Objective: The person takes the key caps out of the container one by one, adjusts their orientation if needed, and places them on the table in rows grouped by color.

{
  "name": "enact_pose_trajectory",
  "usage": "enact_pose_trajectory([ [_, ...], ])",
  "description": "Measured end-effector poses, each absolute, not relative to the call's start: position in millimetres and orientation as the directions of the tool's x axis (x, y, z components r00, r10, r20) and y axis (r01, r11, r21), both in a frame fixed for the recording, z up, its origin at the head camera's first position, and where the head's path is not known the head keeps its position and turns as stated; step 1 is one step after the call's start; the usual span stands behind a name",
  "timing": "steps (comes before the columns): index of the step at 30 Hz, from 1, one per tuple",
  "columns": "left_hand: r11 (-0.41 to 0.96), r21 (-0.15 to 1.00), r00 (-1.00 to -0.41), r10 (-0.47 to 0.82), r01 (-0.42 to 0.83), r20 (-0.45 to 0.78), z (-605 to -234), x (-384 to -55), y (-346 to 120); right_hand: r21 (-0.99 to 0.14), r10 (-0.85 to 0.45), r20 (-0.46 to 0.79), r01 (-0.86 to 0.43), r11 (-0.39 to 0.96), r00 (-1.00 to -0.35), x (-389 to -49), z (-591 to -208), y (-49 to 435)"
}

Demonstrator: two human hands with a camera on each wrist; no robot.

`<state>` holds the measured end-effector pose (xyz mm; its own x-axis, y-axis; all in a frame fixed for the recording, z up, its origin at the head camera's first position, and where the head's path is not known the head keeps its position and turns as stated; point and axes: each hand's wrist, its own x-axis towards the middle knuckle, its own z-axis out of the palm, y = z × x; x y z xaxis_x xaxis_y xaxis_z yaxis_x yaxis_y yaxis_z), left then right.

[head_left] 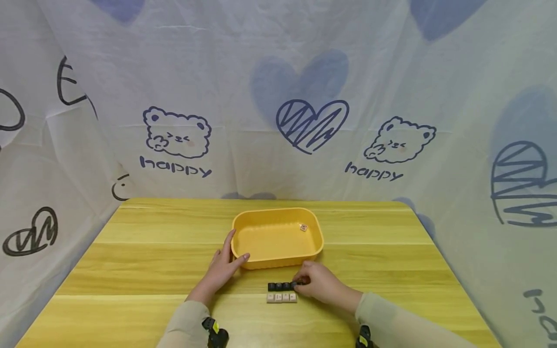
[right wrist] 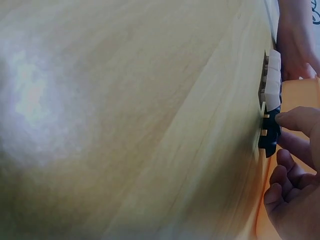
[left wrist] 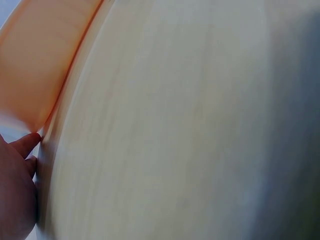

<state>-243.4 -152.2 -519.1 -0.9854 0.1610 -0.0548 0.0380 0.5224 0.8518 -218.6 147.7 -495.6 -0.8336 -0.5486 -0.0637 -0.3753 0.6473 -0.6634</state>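
A yellow plastic tray (head_left: 278,263) stands on the table, with a small pale keycap (head_left: 303,227) inside near its right end. My left hand (head_left: 222,270) rests against the tray's near left corner, fingers extended along the side and thumb at the front rim. In front of the tray lies a row of black keycaps (head_left: 279,286), and close below it a row of beige keycaps (head_left: 282,298) with small printed marks. With thumb and index finger, my right hand (head_left: 324,285) pinches a black keycap (right wrist: 271,122) at the row's right end, partly hidden by the fingers.
The wood-grain table (head_left: 391,251) extends to both sides of the tray. Behind it hangs a white cloth (head_left: 243,145) printed with hearts and bears, which also runs along both sides. Black wrist straps (head_left: 215,333) sit over the pale sleeves.
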Motion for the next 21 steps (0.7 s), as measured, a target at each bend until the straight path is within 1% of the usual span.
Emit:
enact_pose_trajectory([
  [7, 0.517, 0.855, -0.986, 0.155, 0.033, -0.055, -517.2, -243.5, -151.5, -0.67, -0.548, -0.055, -0.376, 0.64, -0.835, -216.1, -487.6, 147.4],
  [10, 0.521, 0.853, -0.986, 0.158, 0.029, -0.063, -517.8, -242.6, -152.2, -0.687, -0.561, -0.018, -0.397, 0.609, -0.827, -214.4, -476.5, 148.0],
  [13, 0.525, 0.851, -0.986, 0.154, 0.022, -0.07, -518.6, -241.7, -153.1, -0.715, -0.568, 0.049, -0.426, 0.554, -0.822, -216.8, -462.8, 149.6],
  [16, 0.525, 0.851, -0.986, 0.149, 0.019, -0.07, -518.1, -241.8, -153.2, -0.736, -0.536, 0.124, -0.44, 0.515, -0.835, -225.4, -450.4, 151.5],
  [18, 0.523, 0.852, -0.986, 0.149, 0.017, -0.071, -516.9, -241.9, -152.7, -0.739, -0.499, 0.158, -0.437, 0.513, -0.852, -233.1, -443.8, 152.8],
  [21, 0.524, 0.852, -0.985, 0.154, 0.017, -0.075, -515.2, -242.1, -151.3, -0.742, -0.434, 0.166, -0.402, 0.537, -0.885, -244.5, -437.2, 154.2],
])
